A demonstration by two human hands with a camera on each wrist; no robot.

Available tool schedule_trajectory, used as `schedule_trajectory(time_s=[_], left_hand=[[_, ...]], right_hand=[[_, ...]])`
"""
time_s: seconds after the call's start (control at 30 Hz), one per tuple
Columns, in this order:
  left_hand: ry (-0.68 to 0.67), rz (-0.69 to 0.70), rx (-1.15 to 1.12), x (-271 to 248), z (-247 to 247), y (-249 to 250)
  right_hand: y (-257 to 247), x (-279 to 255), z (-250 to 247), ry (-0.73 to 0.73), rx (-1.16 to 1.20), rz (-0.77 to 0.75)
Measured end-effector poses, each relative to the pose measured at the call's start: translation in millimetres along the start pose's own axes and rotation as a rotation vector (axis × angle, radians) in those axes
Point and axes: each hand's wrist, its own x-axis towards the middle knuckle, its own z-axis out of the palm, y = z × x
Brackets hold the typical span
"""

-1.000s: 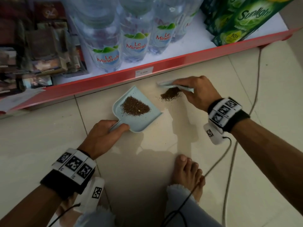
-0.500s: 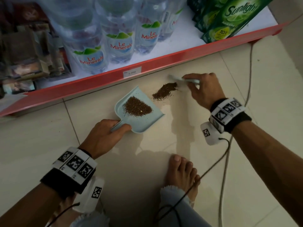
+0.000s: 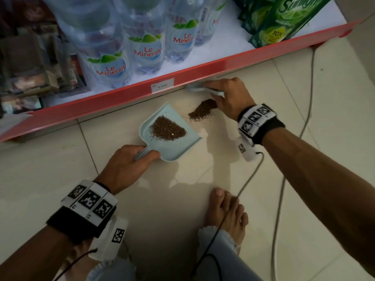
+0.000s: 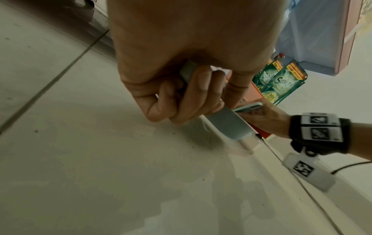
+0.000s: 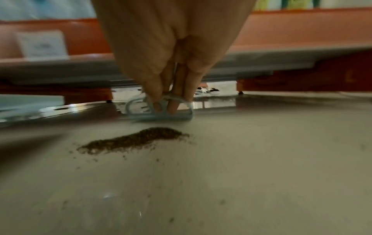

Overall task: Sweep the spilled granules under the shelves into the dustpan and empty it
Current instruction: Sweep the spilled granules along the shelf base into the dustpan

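Note:
A pale blue dustpan (image 3: 188,147) lies flat on the tiled floor with a heap of brown granules (image 3: 167,128) inside it. My left hand (image 3: 129,165) grips its handle (image 4: 227,122), fingers curled round it. A second streak of granules (image 3: 203,111) lies on the floor just right of the pan's mouth, also seen as the loose granules (image 5: 132,139) in the right wrist view. My right hand (image 3: 227,96) holds a small pale blue brush (image 3: 199,89) at the foot of the red shelf edge (image 3: 233,65), beyond that streak. The brush (image 5: 161,111) touches the floor.
Water bottles (image 3: 146,51) and green detergent pouches (image 3: 284,21) stand on the low shelf. A dark gap (image 5: 261,89) runs under the shelf. My bare foot (image 3: 227,211) and cables (image 3: 280,199) lie on the floor behind the pan.
My right hand has pulled the brush back from the loose granules toward the shelf edge. The left hand and dustpan have stayed put.

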Motion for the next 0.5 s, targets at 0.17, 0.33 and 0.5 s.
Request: schedule_trajectory(time_s=[0.17,0.33,0.5], left_hand=[[0.043,0.008,-0.015,-0.2,-4.5,-8.2],[0.004,0.000,-0.012,-0.4,-1.6,-6.4],[0.026,0.010,-0.001,0.3,-5.2,-5.0]], right_hand=[[14.6,-13.7,-20.2,0.214,-0.011,-0.087],[3.3,-0.5,2.5,0.183,-0.071,0.090],[-13.8,-6.0,-5.1,0.040,0.069,-0.078]])
